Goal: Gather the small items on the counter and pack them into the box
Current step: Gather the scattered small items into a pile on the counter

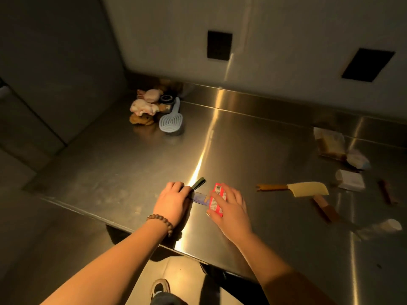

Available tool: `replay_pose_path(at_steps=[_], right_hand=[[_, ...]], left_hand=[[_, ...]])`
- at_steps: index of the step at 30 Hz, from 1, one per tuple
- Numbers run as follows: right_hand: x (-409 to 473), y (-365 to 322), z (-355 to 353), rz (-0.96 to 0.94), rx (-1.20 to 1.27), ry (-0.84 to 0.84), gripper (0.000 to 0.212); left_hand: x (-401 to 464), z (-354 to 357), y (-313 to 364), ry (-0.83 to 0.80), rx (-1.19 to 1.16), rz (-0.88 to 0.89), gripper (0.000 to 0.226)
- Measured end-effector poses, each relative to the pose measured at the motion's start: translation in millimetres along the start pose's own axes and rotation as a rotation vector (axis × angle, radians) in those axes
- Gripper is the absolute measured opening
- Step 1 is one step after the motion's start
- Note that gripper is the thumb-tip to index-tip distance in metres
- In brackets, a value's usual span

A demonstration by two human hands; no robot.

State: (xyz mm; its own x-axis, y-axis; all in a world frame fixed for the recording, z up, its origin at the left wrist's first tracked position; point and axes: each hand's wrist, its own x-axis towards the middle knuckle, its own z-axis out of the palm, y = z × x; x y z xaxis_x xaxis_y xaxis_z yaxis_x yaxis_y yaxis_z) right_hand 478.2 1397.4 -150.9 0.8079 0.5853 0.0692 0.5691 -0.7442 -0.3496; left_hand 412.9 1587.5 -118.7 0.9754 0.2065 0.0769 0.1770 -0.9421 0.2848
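My left hand (174, 200) is curled near the front edge of the steel counter (242, 139) and grips a thin dark green stick-like item (198, 183) that pokes out past its fingers. Just to the right, my right hand (231, 208) holds a small red packet (217, 199) between thumb and fingers. A small blue card-like item (200, 198) lies flat on the counter between the two hands. No box is in view.
A blue hairbrush (171, 119) and a pile of soft toys (144, 105) sit at the back left. To the right lie a toy cleaver (304, 188), a brown stick (323, 208), white packets (351, 179), a bagged item (330, 143) and a small dark red stick (385, 192).
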Motion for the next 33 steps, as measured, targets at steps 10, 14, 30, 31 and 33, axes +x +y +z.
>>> replay_pose_path(at_steps=[10, 14, 30, 31, 33], right_hand=[[129.4, -116.9, 47.0, -0.195, 0.061, -0.015, 0.046], [190.6, -165.6, 69.7, -0.146, 0.022, -0.010, 0.049], [295.3, -228.5, 87.6, -0.102, -0.020, 0.157, 0.067], [287.7, -230.5, 89.4, -0.099, -0.037, 0.122, 0.065], [277.4, -235.6, 89.6, -0.055, -0.112, -0.055, 0.066]], left_hand=[[41.9, -36.4, -155.9, 0.114, 0.021, -0.188, 0.029], [86.1, -45.4, -219.6, 0.119, 0.008, -0.174, 0.030], [170.8, -66.6, -306.6, 0.107, -0.166, -0.123, 0.076], [166.9, -63.6, -305.8, 0.066, -0.131, -0.151, 0.079], [164.5, -55.5, -303.9, -0.064, -0.057, -0.198, 0.085]])
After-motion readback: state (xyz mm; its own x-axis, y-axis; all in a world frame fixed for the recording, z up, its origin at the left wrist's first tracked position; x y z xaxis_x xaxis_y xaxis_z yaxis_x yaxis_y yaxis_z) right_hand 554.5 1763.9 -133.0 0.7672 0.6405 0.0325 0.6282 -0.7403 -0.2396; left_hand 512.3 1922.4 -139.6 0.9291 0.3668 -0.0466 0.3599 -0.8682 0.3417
